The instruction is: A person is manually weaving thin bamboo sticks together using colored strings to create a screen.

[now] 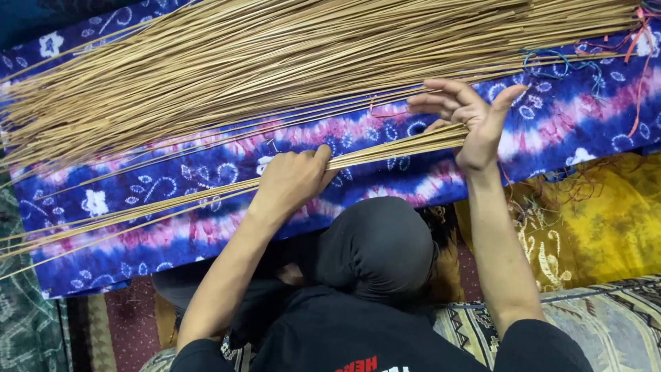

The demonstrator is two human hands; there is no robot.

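My left hand (pixel 292 180) is closed around a small bundle of thin tan sticks (pixel 172 203) that lies slanting across a blue, purple and pink tie-dye cloth (pixel 571 117). My right hand (pixel 468 117) is held up with fingers spread, its palm against the right-hand ends of that bundle. Behind both hands a large, loose pile of the same long sticks (pixel 275 62) fans out across the top of the cloth.
A yellow patterned cloth (pixel 606 207) lies at the right, with a striped woven mat (pixel 606 324) below it. Loose coloured strings (pixel 551 65) sit at the top right by the stick ends. Dark green fabric (pixel 21 317) borders the left.
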